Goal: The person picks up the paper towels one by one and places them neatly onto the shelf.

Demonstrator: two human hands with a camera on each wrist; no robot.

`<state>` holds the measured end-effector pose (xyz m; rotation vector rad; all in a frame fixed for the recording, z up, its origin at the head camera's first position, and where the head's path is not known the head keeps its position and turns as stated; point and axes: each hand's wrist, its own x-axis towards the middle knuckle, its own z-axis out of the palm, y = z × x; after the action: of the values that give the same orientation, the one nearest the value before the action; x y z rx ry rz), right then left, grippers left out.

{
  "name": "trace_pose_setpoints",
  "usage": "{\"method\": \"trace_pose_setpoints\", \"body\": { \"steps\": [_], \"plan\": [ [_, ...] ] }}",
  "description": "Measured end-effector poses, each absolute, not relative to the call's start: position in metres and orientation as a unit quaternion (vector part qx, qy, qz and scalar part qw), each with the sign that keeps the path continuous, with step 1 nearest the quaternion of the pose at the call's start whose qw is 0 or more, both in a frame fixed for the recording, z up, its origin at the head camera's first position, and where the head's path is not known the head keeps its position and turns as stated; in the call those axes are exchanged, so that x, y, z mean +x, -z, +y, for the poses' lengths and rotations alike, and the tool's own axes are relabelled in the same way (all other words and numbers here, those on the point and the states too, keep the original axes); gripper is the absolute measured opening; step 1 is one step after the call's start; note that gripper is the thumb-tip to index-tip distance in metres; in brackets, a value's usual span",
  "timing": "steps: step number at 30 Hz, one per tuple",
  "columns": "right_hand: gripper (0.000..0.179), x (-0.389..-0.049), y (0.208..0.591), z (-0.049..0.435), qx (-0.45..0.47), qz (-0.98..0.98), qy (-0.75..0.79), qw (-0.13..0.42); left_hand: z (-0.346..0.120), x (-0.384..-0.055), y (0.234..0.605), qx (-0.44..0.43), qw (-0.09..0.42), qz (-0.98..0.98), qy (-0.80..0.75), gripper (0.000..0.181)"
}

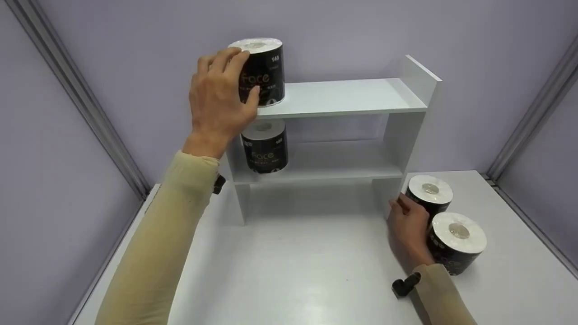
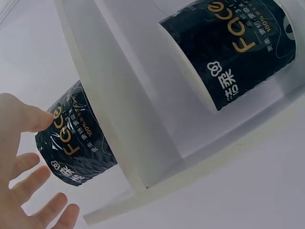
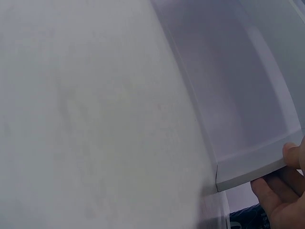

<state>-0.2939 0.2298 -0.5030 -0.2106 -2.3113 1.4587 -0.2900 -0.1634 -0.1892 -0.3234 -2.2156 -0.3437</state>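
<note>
A toilet paper roll (image 1: 271, 72) in a black "Face" wrapper stands upright at the left end of the top board of a white shelf (image 1: 352, 97). My left hand (image 1: 216, 95) is at its left side, the thumb at the front. In the left wrist view the fingers (image 2: 35, 183) are spread and loosely bent beside the roll, the thumb tip at its wrapper. A second roll (image 1: 266, 153) stands below it on the middle board. My right hand (image 1: 408, 230) pinches the lower front edge of the shelf's right side panel (image 3: 255, 175), thumb inside, fingers outside.
Two more black-wrapped rolls stand upright on the white table (image 1: 280, 271) right of the shelf: a rear roll (image 1: 431, 192) and a front roll (image 1: 456, 257), close beside my right hand and wrist. A pale wall (image 1: 334, 36) rises behind the shelf.
</note>
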Motion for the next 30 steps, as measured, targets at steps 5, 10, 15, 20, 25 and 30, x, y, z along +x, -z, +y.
{"method": "trace_pose_setpoints", "body": {
  "steps": [5, 10, 15, 20, 25, 30],
  "plan": [
    [0.038, -0.296, 0.504, 0.232, -0.072, -0.837, -0.498, 0.216, -0.169, -0.289, 0.194, -0.13, 0.437, -0.879, 0.14, 0.054],
    [0.04, -0.296, 0.503, 0.232, -0.079, -0.83, -0.518, 0.194, -0.177, -0.289, 0.199, -0.124, 0.443, -0.876, 0.146, 0.049],
    [0.039, -0.296, 0.503, 0.233, -0.081, -0.827, -0.524, 0.188, -0.188, -0.29, 0.207, -0.117, 0.444, -0.873, 0.166, 0.045],
    [0.038, -0.297, 0.503, 0.234, -0.08, -0.833, -0.512, 0.196, -0.198, -0.29, 0.214, -0.104, 0.443, -0.871, 0.186, 0.043],
    [0.037, -0.297, 0.503, 0.233, -0.085, -0.831, -0.515, 0.191, -0.205, -0.287, 0.219, -0.102, 0.443, -0.864, 0.218, 0.042],
    [0.036, -0.296, 0.504, 0.231, -0.082, -0.817, -0.538, 0.19, -0.211, -0.283, 0.224, -0.104, 0.451, -0.853, 0.243, 0.042]
  ]
}}
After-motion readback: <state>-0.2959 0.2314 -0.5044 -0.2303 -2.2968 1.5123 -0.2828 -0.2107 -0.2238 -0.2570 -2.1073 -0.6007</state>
